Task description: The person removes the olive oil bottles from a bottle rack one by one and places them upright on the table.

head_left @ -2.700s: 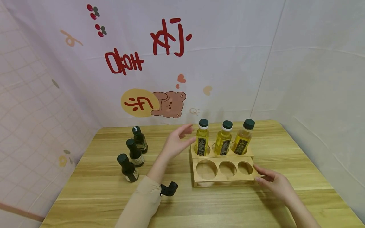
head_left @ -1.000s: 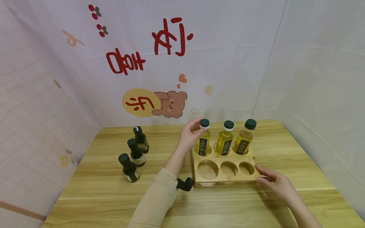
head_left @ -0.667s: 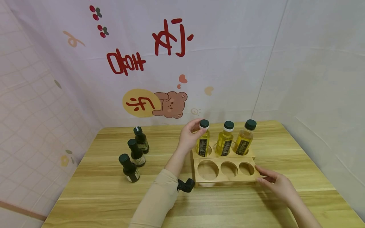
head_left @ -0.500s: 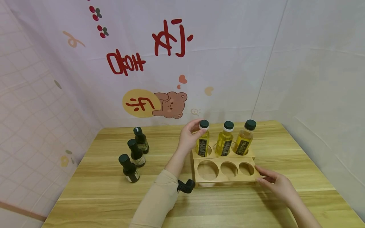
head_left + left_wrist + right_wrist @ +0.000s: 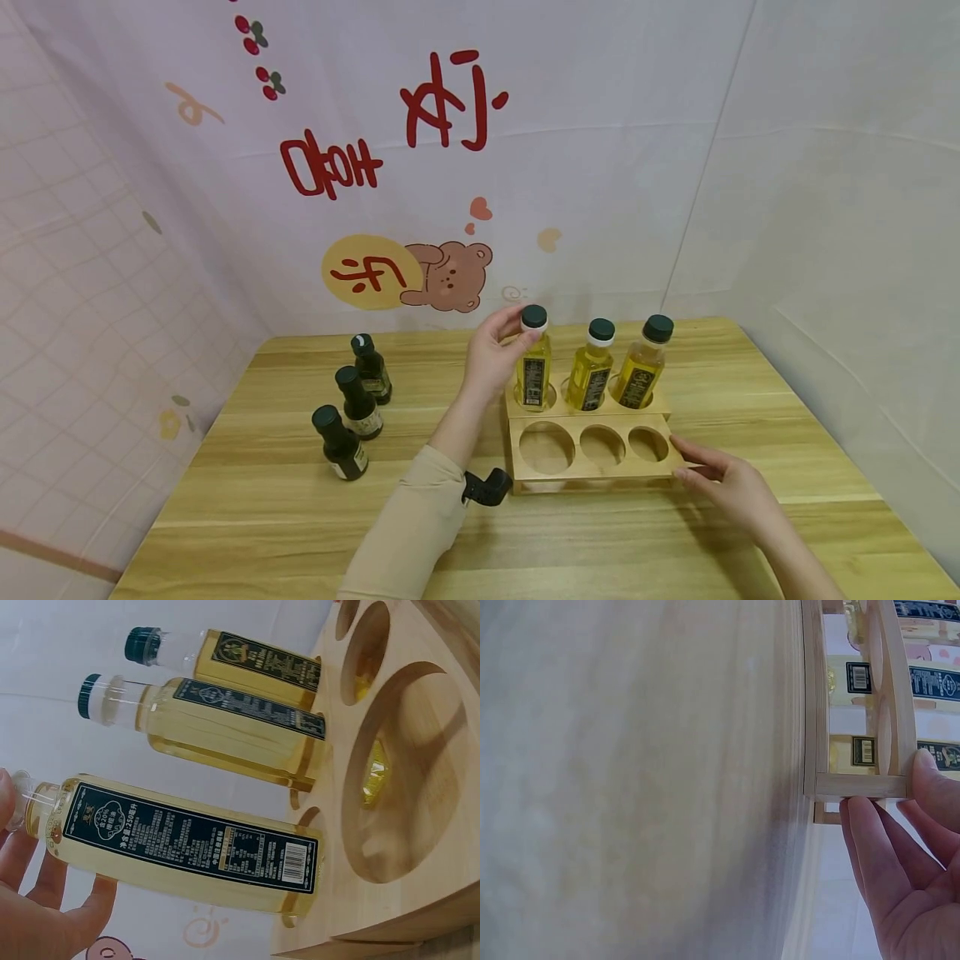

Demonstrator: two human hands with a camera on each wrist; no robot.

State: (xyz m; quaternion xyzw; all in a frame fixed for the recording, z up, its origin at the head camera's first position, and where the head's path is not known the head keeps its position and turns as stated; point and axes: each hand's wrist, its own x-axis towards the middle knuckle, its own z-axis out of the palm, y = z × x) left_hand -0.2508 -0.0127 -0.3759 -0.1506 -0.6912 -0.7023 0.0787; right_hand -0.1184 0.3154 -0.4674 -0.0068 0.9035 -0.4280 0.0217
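Note:
My left hand point(image 5: 489, 357) pinches the neck of the leftmost oil bottle point(image 5: 534, 375), clear with yellow oil, a black label and a dark green cap. Upright, it has been raised slightly in the back row of a two-tier wooden rack point(image 5: 576, 472); the left wrist view shows its base point(image 5: 304, 904) close to its hole. Two similar bottles, a middle one point(image 5: 590, 375) and a right one point(image 5: 641, 371), stand in the other back holes. At the rack's right end, my right hand point(image 5: 731, 490) grips the front tier between thumb and fingers, seen closely in the right wrist view.
Three dark bottles with black caps, a front one point(image 5: 341, 446), a middle one point(image 5: 358, 404) and a rear one point(image 5: 371, 371), stand on the left of the wooden table point(image 5: 247, 517). A printed white cloth point(image 5: 600, 167) hangs behind the table.
My left hand has reached right to the leftmost oil bottle, taken its neck and, in the last half second, raised it a little. The right hand has stayed on the rack.

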